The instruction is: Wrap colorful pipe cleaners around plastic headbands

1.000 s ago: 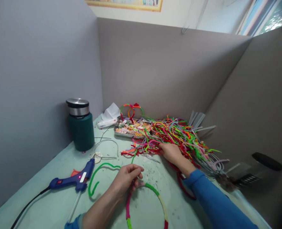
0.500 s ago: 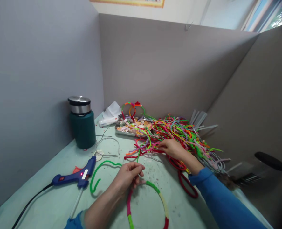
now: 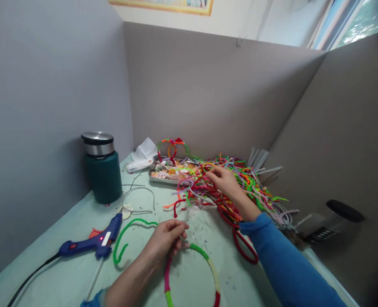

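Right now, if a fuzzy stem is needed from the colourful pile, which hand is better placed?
Probably the right hand: its fingers are at the pile of fuzzy stems, while the left hand holds the multicoloured ring, away from the pile.

A pale green tabletop point(image 3: 240, 283) is covered at the rear right by a tangled heap of multicoloured fuzzy stems point(image 3: 252, 189). A shallow rectangular metal tray point(image 3: 163, 181) is placed beside it. On the left, a cylindrical, steel-topped dark teal bottle point(image 3: 103, 177) is stood behind a blue plastic glue gun point(image 3: 83, 246). Dark specks point(image 3: 197, 232) are strewn near the middle.
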`<state>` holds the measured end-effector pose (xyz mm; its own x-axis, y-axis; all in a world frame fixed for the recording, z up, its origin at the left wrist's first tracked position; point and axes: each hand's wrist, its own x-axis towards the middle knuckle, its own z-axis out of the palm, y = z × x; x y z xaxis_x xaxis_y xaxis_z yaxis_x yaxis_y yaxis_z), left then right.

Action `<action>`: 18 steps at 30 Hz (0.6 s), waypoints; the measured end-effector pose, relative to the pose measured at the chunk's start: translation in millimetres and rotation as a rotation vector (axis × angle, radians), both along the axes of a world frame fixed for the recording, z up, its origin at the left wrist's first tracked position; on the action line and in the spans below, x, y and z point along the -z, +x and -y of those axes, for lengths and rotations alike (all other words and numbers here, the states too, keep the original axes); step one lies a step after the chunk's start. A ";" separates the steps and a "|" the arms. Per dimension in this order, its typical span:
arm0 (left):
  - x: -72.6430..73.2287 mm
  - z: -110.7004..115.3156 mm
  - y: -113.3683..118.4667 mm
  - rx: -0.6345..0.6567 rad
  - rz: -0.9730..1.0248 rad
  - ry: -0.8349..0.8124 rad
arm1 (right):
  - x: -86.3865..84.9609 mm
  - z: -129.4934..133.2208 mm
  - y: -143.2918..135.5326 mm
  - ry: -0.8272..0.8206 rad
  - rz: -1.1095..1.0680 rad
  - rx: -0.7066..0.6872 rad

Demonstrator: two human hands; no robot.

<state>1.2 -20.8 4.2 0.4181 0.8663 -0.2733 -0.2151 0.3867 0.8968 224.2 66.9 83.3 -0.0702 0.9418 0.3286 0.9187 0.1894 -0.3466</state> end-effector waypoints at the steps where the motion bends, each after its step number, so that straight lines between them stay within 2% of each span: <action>1: 0.3 -0.2 -0.2 0.000 -0.002 0.002 | -4.6 -2.2 0.4 -0.010 -0.013 -0.004; 6: -0.4 -0.7 -0.6 -0.008 0.009 -0.006 | -25.3 -4.0 -1.3 -0.067 -0.095 -0.008; 10: -1.2 -0.2 -0.5 -0.009 0.040 -0.029 | -33.7 8.9 -2.0 -0.142 -0.185 0.006; 12: 0.1 -0.3 -0.4 -0.011 0.045 -0.026 | -28.7 18.4 -2.0 -0.208 -0.258 0.012; 14: 2.0 -0.7 -0.4 -0.014 0.047 -0.022 | -17.3 28.5 -3.4 -0.320 -0.437 -0.004; 18: 2.9 -2.0 -1.5 -0.016 0.075 -0.011 | 13.3 47.6 -15.7 -0.507 -0.820 -0.149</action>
<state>-0.3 -18.7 1.3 0.4236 0.8703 -0.2512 -0.2879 0.3923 0.8736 208.5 19.3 69.9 -0.1302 0.9849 -0.1137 0.3352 -0.0642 -0.9400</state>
